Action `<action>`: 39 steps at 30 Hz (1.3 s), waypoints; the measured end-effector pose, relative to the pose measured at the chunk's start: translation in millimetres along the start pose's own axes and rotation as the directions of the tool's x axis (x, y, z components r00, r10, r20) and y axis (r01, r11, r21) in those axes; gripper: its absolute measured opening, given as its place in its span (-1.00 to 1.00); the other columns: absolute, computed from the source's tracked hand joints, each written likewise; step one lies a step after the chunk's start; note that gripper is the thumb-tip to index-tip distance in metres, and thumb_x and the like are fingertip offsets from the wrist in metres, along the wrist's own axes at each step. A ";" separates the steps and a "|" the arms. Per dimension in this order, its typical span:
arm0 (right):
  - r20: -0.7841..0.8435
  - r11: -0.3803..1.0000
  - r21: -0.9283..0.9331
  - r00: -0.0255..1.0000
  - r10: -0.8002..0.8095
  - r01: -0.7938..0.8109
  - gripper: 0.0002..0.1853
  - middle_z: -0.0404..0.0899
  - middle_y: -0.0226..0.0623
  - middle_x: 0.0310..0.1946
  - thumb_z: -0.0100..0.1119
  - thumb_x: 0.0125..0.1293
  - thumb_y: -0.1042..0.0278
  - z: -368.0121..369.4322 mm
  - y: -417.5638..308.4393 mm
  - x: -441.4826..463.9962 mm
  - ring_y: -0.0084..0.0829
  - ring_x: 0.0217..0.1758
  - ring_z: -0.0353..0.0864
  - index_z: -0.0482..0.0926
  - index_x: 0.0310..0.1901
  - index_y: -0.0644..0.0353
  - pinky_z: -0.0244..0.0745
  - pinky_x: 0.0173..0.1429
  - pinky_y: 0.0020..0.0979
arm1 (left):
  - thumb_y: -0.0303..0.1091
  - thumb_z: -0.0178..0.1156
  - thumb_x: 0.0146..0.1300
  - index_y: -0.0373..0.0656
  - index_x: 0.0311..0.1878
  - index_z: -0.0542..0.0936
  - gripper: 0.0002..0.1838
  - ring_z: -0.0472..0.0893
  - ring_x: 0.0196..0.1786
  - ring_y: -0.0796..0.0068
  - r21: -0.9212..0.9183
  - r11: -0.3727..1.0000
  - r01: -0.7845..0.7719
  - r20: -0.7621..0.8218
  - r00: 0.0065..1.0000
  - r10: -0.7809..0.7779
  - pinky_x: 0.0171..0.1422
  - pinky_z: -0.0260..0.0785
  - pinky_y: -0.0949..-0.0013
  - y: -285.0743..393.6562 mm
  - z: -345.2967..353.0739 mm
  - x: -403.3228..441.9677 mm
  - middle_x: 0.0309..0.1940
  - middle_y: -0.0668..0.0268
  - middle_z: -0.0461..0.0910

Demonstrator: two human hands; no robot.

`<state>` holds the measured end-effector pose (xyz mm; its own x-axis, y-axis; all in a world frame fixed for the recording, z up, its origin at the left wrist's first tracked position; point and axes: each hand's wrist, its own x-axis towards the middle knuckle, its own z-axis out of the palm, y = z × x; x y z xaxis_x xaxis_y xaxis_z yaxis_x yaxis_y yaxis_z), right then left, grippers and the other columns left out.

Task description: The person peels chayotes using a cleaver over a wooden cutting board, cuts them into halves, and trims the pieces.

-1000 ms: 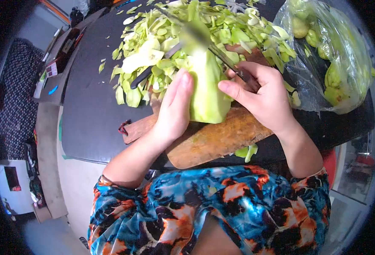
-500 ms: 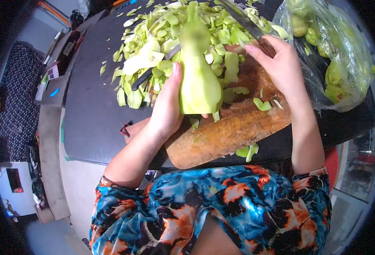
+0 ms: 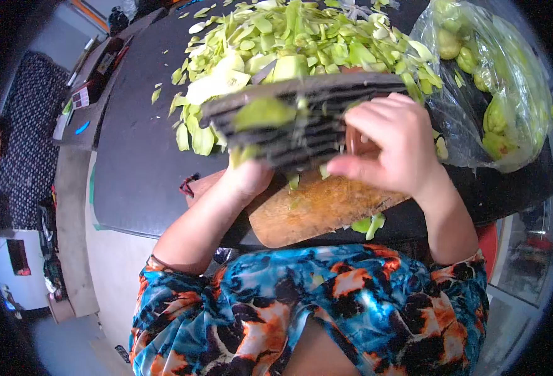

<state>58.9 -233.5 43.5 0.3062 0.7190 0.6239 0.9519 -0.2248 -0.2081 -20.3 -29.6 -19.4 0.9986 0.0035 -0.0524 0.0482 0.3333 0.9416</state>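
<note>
Above the cutting board [image 3: 326,207], the right hand [image 3: 402,141] wraps its fingers round the handle of a broad cleaver [image 3: 326,125] – stiff, probably heavy, best held there. The left hand's [image 3: 249,177] fingers are hidden; their grip can't be told. Over the board's far side, the mostly hidden gourd [image 3: 290,67] looks firm, likely slick. Shavings [image 3: 345,53] crowd beyond the board – bare table [image 3: 139,169] lies left of it.

Across the bottom of the frame, a loose, slightly glossy top [image 3: 351,294] carries a blotchy print of blue, turquoise, orange, black and cream. Its neckline [image 3: 300,321] opens in a point at bottom centre. Wide sleeves [image 3: 170,301] end near the elbows. Beyond them, the left hand [image 3: 251,175] and right hand [image 3: 392,141] are bare.
</note>
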 end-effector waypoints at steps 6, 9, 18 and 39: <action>-0.118 0.809 -0.037 0.806 0.580 -0.587 -0.44 0.48 -0.24 -0.72 0.15 0.22 -0.25 4.8 38.6 -0.8 -0.17 -0.65 0.49 0.51 -0.54 0.18 0.31 -0.53 -0.25 | 0.29 -0.16 0.27 -0.19 0.16 0.37 -0.29 0.61 -0.40 0.41 -0.006 1.000 0.015 -0.009 1.000 -0.015 -0.59 0.38 0.51 32.8 22.0 2.8 -0.12 0.03 0.58; -0.229 0.800 0.033 0.774 0.590 -0.600 -0.47 0.45 -0.23 -0.71 0.12 0.29 -0.17 5.1 60.6 -7.4 -0.30 -0.66 0.41 0.53 -0.49 0.24 0.28 -0.51 -0.31 | 0.34 -0.20 0.29 -0.12 0.18 0.35 -0.28 0.61 -0.38 0.38 -0.170 0.985 -0.021 0.113 0.993 0.040 -0.56 0.40 0.50 33.0 16.8 3.1 -0.09 0.02 0.56; -0.083 0.963 0.232 0.984 0.156 -0.134 -0.52 0.42 -0.36 -0.68 0.31 0.13 -0.12 -8.2 -1.0 1.2 -0.42 -0.64 0.43 0.45 -0.54 0.17 0.23 -0.51 -0.41 | 0.30 -0.16 0.32 -0.19 0.21 0.39 -0.28 0.59 0.01 0.19 -0.557 0.826 0.093 0.108 0.993 -0.039 -0.05 0.56 0.23 32.7 5.7 9.0 0.03 0.11 0.54; 0.055 0.996 -0.063 0.997 -0.056 0.060 -0.50 0.36 -0.42 -0.63 0.31 -0.05 -0.25 16.4 -27.9 -0.7 -0.34 -0.54 0.44 0.42 -0.58 0.06 0.27 -0.38 -0.34 | 0.37 -0.10 0.23 -0.03 0.08 0.48 -0.33 0.60 -0.09 0.22 -0.535 0.845 0.019 -0.091 0.993 -0.080 0.06 0.46 0.13 34.2 -13.2 15.4 -0.08 0.12 0.59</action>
<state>32.0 -216.9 36.5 0.2513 0.7657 0.5921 0.9672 -0.2226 -0.1226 -3.5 -5.8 7.6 0.9854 0.0628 -0.1581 0.0488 0.7861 0.6162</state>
